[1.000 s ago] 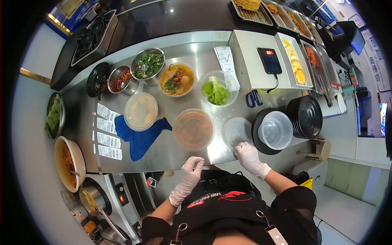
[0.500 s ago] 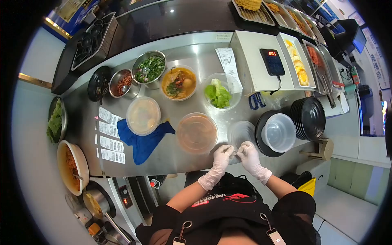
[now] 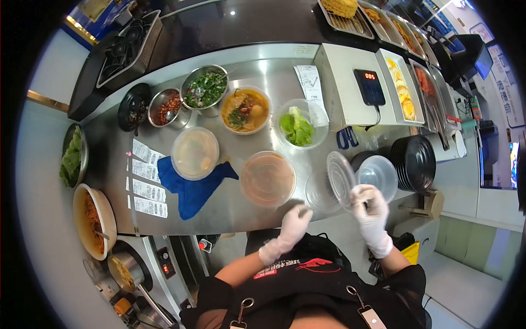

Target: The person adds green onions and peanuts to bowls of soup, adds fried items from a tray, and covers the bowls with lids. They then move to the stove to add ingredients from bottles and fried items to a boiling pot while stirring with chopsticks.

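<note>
My right hand (image 3: 370,213), in a white glove, pinches the rim of a clear plastic lid (image 3: 338,174). The lid is tilted up beside the clear empty bowl (image 3: 378,174) on the right. Another clear lid (image 3: 318,194) lies flat at the counter's front edge. My gloved left hand (image 3: 295,223) hovers by that edge with its fingers curled closed and nothing visible in them. Behind it sits a lidded bowl of reddish food (image 3: 267,180). Farther back stand an uncovered bowl of soup (image 3: 245,111) and a clear bowl with lettuce (image 3: 296,129).
Left of centre, another lidded bowl (image 3: 194,153) rests on a blue cloth (image 3: 192,200), near receipts (image 3: 149,192). Metal bowls of chopped greens (image 3: 204,88) and peanuts (image 3: 166,108) stand behind. Black plates (image 3: 416,163), blue-handled scissors (image 3: 346,138) and a scale display (image 3: 369,88) are at right.
My right hand has raised a clear lid and moved right with it, tilting it up. My left hand has drawn slightly back from the lids and is apart from my right hand.
</note>
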